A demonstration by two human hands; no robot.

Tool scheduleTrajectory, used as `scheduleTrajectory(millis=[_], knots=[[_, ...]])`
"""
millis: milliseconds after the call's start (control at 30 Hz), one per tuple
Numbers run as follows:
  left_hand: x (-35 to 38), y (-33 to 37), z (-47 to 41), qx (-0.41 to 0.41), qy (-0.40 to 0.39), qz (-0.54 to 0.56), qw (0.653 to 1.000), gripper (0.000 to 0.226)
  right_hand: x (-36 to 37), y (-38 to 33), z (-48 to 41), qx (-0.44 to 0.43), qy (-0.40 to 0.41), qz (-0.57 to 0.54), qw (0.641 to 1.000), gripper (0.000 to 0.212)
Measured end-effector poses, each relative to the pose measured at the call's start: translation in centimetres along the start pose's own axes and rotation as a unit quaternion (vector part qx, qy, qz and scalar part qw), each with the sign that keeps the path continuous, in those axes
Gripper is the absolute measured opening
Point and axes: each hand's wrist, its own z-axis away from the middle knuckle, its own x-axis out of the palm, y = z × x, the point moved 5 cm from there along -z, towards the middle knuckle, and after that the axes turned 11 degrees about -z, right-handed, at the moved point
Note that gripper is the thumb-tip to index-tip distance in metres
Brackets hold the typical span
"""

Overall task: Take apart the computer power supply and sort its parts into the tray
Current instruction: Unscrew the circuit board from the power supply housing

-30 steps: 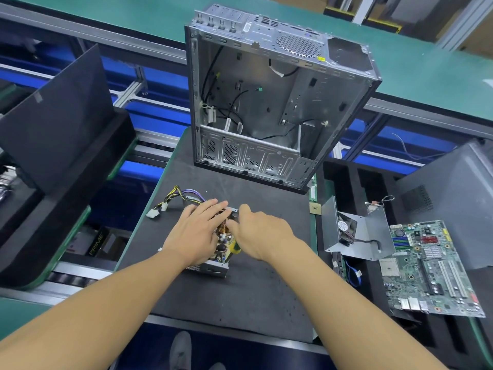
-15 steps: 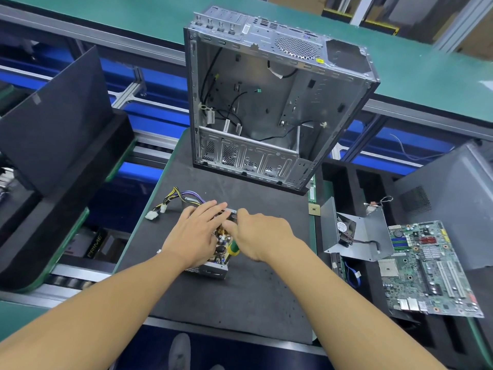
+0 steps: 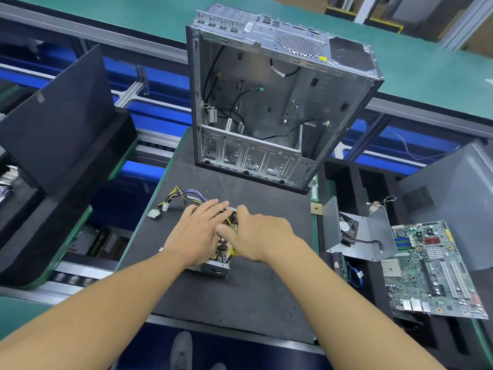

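An emptied computer case [image 3: 266, 102] stands open-sided at the far end of a black work mat [image 3: 240, 303], loose black wires hanging inside it. To the right of the mat sits the black foam tray [image 3: 344, 182]. A green motherboard [image 3: 432, 271] lies across the tray's near compartments, and a bent grey metal cover [image 3: 373, 241] carrying 1 small fan [image 3: 346, 228] rests beside it.

The power supply [image 3: 213, 268] sits on the mat near its left edge, well apart from the tray, its lid off and its circuit board exposed between the person's 2 hands. The left hand [image 3: 197, 233] lies released across the unit's top, fingers straight. The right hand [image 3: 261, 236] reaches in from the right, its fingertips at the far metal rim. Whether it grips anything cannot be told. A yellow-green object [image 3: 234, 252] shows under its palm.

A bundle of yellow, black and purple cables [image 3: 181, 196] trails from the unit's far left corner. 1 small square chip [image 3: 316, 209] lies at the tray's left rim.
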Motion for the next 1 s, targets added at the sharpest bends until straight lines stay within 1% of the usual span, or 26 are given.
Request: scheduleTrajectory(millis=[100,233,367,433,500,567,633,700,767,833,933,1000], knots=[[0.0,0.0,0.0,-0.002,-0.001,0.001,1.0,0.064,-0.1,-0.5,0.1,-0.03,-0.008,0.043,0.999,0.037],[-0.5,0.2,0.0,0.008,0.017,0.006,1.0,0.066,-0.2,-0.3,0.1,-0.032,-0.015,-0.011,0.999,0.034],[-0.6,0.2,0.0,0.007,0.02,0.007,1.0,0.067,0.0,-0.2,0.1,-0.043,-0.057,-0.031,0.997,0.048],[-0.5,0.1,0.1,0.008,0.021,0.01,1.0,0.067,0.2,-0.2,0.1,-0.043,-0.065,-0.045,0.996,0.052],[-0.5,0.1,0.1,0.005,0.017,0.012,1.0,0.068,0.4,0.0,0.1,-0.028,-0.043,-0.047,0.998,0.055],[-0.3,0.1,0.0,-0.001,0.015,0.014,1.0,0.065,0.1,0.4,0.1,0.008,-0.003,-0.029,1.0,0.055],[-0.2,0.0,0.0,-0.004,0.015,0.019,1.0,0.062,-0.1,0.7,-0.1,0.033,0.018,-0.009,0.999,0.055],[-0.3,0.0,0.0,-0.004,0.015,0.025,1.0,0.064,0.0,0.6,-0.2,0.017,0.029,0.006,0.999,0.05],[-0.3,0.1,0.0,-0.001,0.012,0.024,1.0,0.066,0.0,0.3,0.0,-0.012,0.032,0.002,0.999,0.039],[-0.4,0.1,0.0,0.001,0.015,0.021,1.0,0.068,-0.1,0.0,0.1,-0.027,0.012,-0.026,0.999,0.032],[-0.3,0.1,-0.1,0.003,0.016,0.023,1.0,0.068,0.0,-0.2,0.1,-0.034,-0.042,-0.075,0.996,0.042],[-0.2,0.0,-0.1,0.004,0.011,0.023,1.0,0.068,0.3,-0.3,0.3,-0.035,-0.057,-0.072,0.995,0.045]])
